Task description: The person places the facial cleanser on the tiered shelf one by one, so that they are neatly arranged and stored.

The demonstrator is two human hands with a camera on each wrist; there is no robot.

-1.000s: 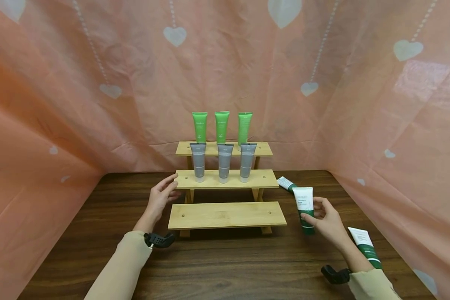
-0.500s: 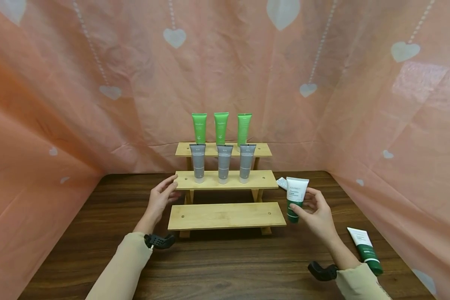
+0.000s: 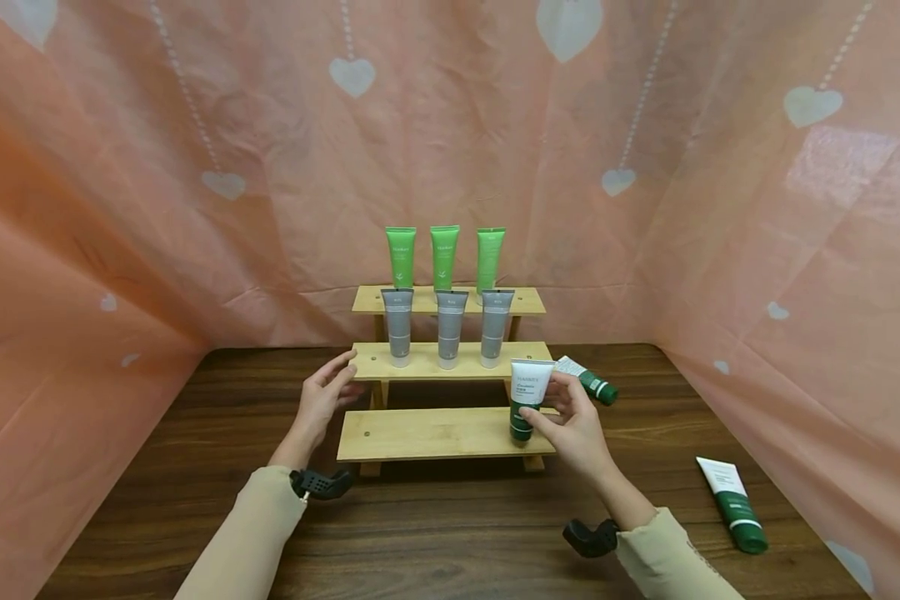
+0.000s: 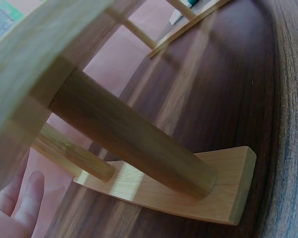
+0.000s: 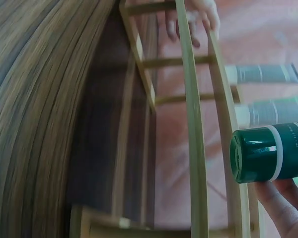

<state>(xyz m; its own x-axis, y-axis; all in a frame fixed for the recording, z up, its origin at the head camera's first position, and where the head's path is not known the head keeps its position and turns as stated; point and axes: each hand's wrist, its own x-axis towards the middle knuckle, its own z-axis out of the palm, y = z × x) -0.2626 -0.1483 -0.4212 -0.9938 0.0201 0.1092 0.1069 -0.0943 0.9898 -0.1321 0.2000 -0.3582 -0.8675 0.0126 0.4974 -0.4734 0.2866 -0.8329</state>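
Note:
My right hand (image 3: pixel 576 429) pinches a white-and-dark-green squeeze tube (image 3: pixel 529 388) between thumb and fingers. The tube is upright, cap down, and overlaps the right end of the bottom shelf (image 3: pixel 435 433) in the head view. In the right wrist view its green cap (image 5: pixel 256 156) stands apart from the shelf edge. My left hand (image 3: pixel 322 402) grips the left end of the middle shelf of a three-step wooden display stand (image 3: pixel 420 360). In the left wrist view, part of that hand (image 4: pixel 25 208) shows beside the stand's legs.
Grey tubes (image 3: pixel 450 327) stand in a row on the middle shelf, and green tubes (image 3: pixel 444 254) on the top one. Two more white-and-green tubes lie on the dark wooden table (image 3: pixel 450 533): one tube (image 3: pixel 588 382) behind my right hand, another tube (image 3: pixel 733 504) farther right. A pink curtain (image 3: pixel 285 250) surrounds the table.
My right hand has carried the white-and-green tube leftward, from beside the stand to the right end of the bottom shelf. The left hand has stayed at the middle shelf's end.

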